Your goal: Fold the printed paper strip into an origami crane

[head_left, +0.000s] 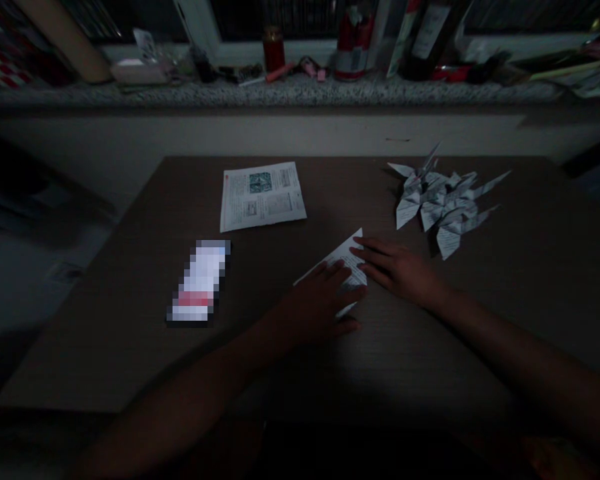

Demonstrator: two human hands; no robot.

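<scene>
A printed sheet of paper [353, 265], folded into a triangular shape, lies flat on the brown table [260, 267]. My left hand [325, 300] rests over its lower left part with the fingers spread, hiding much of it. Along the paper's right edge, my right hand [397, 270] lays its outstretched fingertips on the sheet. Neither hand grips anything. Just beyond my right hand sits a cluster of several folded paper cranes [445, 207], made from similar printed paper.
A printed paper stack [263, 197] lies at the table's back left. Nearer me is a phone [197, 283] with a lit, blurred screen. Behind the table, a granite windowsill [280, 93] carries a red can [354, 47], a dark bottle [425, 40], a jar [274, 50] and clutter.
</scene>
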